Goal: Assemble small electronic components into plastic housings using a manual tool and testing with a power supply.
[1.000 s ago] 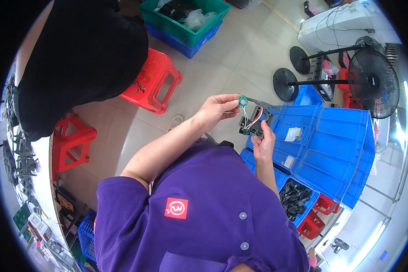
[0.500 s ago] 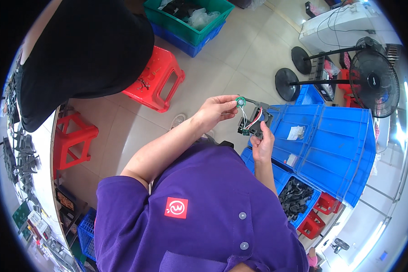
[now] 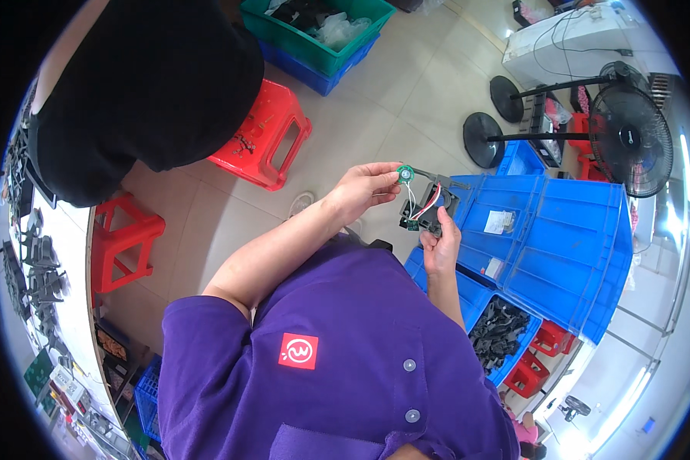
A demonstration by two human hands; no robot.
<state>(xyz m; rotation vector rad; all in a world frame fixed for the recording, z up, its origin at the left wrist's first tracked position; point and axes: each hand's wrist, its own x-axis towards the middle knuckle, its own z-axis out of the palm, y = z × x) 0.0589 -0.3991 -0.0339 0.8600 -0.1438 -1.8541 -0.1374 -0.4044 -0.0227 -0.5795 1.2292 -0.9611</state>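
Observation:
My left hand [image 3: 360, 188] pinches a small round green circuit board [image 3: 405, 175] by its edge, between thumb and fingers. White wires [image 3: 410, 198] run down from it toward a dark grey plastic housing [image 3: 448, 204]. That housing rests in my right hand [image 3: 442, 247], whose thumb presses on its near side. Red and white wires [image 3: 431, 204] curve across the housing. A small green board [image 3: 413, 225] shows at its lower left corner. Both hands are in front of my body, above the floor. The housing's underside and some of my right fingers are hidden.
Blue crates [image 3: 567, 245] stand at right, one bin [image 3: 502, 337] holding dark parts. Pedestal fans [image 3: 629, 138] stand beyond. A red stool [image 3: 264, 130] and a person in black [image 3: 146, 84] are upper left. Dark parts line a white table [image 3: 73, 307]. A green crate [image 3: 322, 38] sits ahead.
The round board has tilted slightly in my left hand; both hands stay nearly in place. The person in black has shifted a little. The whole view moved slightly.

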